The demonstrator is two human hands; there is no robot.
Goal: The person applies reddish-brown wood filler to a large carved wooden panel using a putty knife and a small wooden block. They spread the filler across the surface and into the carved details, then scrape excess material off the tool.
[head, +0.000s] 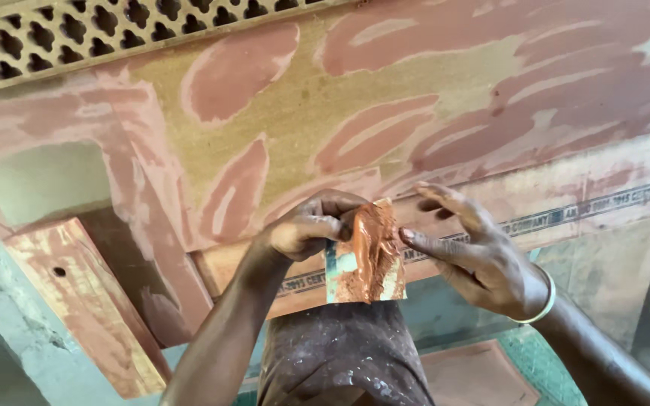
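My left hand (306, 229) pinches the putty-loaded scraper blade (365, 256) upright below the board's lower edge (490, 210), so my right hand (475, 259), fingers spread, can reach the paste.

Left hand (304, 228) curled closed, forearm raised; right hand (466, 252) open, fingers spread, wrist bent.

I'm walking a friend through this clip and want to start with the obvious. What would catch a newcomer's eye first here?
Probably the flat scraper blade loaded with reddish-brown putty at centre, pinched in the left hand, with the right hand spread open beside it, fingertips touching its edge. Behind them, the large tan wooden board streaked with broad pinkish-red putty smears fills the upper frame, a carved lattice strip at its top left.
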